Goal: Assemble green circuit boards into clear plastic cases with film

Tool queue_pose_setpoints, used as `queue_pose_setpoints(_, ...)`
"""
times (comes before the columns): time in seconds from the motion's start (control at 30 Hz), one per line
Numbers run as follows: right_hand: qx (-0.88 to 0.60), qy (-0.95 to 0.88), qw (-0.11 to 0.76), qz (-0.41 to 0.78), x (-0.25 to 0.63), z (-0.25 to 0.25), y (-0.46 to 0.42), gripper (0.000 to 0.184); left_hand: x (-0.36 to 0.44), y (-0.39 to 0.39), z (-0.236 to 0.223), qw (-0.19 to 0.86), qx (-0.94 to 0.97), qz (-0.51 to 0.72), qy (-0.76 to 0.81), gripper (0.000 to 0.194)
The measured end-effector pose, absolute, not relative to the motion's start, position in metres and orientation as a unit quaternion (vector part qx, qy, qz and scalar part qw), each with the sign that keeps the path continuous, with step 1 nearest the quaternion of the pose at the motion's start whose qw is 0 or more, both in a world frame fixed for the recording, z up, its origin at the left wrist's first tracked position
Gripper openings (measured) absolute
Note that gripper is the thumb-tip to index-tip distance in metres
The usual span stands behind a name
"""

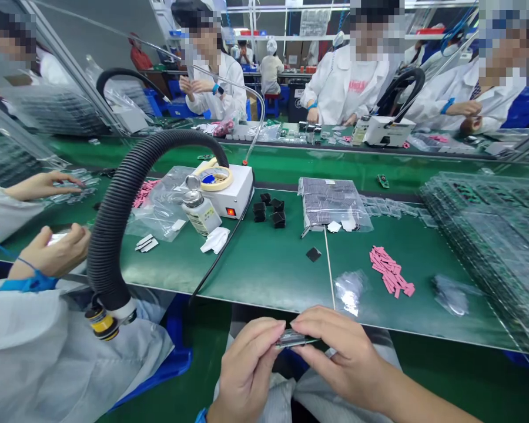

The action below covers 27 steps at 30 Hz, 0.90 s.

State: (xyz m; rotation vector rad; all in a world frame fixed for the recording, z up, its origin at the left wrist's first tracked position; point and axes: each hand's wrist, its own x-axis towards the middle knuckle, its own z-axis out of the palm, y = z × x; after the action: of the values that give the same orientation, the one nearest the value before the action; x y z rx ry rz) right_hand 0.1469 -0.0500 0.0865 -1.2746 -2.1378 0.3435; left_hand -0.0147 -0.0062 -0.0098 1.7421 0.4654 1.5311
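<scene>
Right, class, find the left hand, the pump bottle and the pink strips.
Left hand (247,370): head view, on the back of the hand.
Pump bottle (204,217): head view, on its label.
Pink strips (391,271): head view, on the middle of the pile.

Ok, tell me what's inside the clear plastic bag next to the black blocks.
The clear plastic bag holds dark grey strips in tight rows. Any lower layers, and the green mat beneath, are covered.
</scene>
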Motion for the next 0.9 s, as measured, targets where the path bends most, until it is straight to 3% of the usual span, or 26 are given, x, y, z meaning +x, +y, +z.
queue_pose_setpoints(0.27,-0.5,-0.799,0.313,0.118,0.144,0.083,-0.05,0.027,-0.015,-0.005,-0.017,0.39,0.689,0.58,0.192,0.049)
queue_pose_setpoints(0.43,-0.541,-0.775,0.28,0.166,0.14,0.086,-0.051,0.02,-0.011,-0.006,-0.01,0.402,0.651,0.606,0.218,0.038)
queue_pose_setpoints(0.57,-0.663,-0.656,0.218,0.289,0.142,0.087,-0.044,0.016,-0.005,-0.005,0.0,0.535,0.58,0.513,0.338,0.015)
queue_pose_setpoints(0.63,-0.703,-0.597,0.207,0.325,0.149,0.085,-0.041,0.028,-0.001,-0.003,0.005,0.629,0.51,0.435,0.395,0.022)
queue_pose_setpoints(0.73,-0.696,-0.63,0.212,0.272,0.16,0.08,-0.041,0.065,0.002,0.0,0.011,0.675,0.439,0.394,0.444,0.037)
queue_pose_setpoints(0.77,-0.68,-0.661,0.211,0.238,0.162,0.079,-0.042,0.065,0.003,0.001,0.013,0.672,0.432,0.397,0.452,0.039)
queue_pose_setpoints(0.9,-0.618,-0.744,0.201,0.154,0.164,0.078,-0.043,0.037,0.005,0.002,0.018,0.671,0.424,0.398,0.46,0.042)
